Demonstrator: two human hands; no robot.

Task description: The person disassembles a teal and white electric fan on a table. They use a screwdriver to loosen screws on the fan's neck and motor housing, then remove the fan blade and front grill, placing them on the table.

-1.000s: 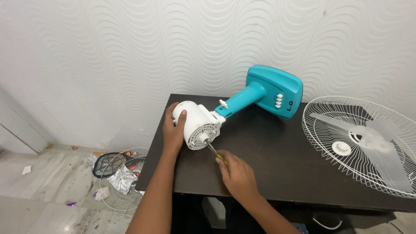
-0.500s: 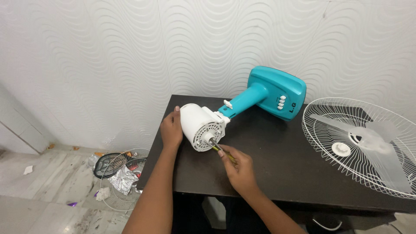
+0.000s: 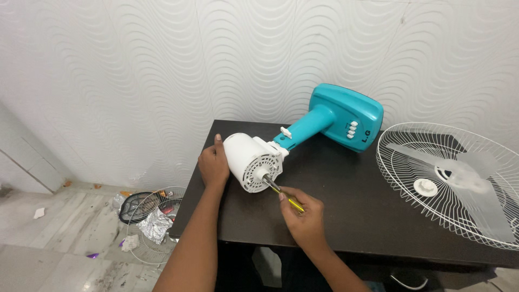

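Observation:
A table fan lies on its side on the dark table [image 3: 367, 205]. Its white motor housing [image 3: 250, 158] points toward me, and its teal stand and base [image 3: 340, 116] reach back to the wall. My left hand [image 3: 214, 164] grips the rear of the motor housing. My right hand [image 3: 304, 215] holds a yellow-handled screwdriver [image 3: 286, 199], its tip against the front face of the motor beside the metal shaft [image 3: 268, 182].
A white wire fan guard [image 3: 459, 178] with translucent blades inside lies on the right of the table. On the floor at the left sit another wire guard [image 3: 157, 227], crumpled foil and scraps. A textured white wall stands behind.
The view has shifted slightly. Both hands stay on the motor and screwdriver, with the screwdriver hand moved a little closer to the motor face.

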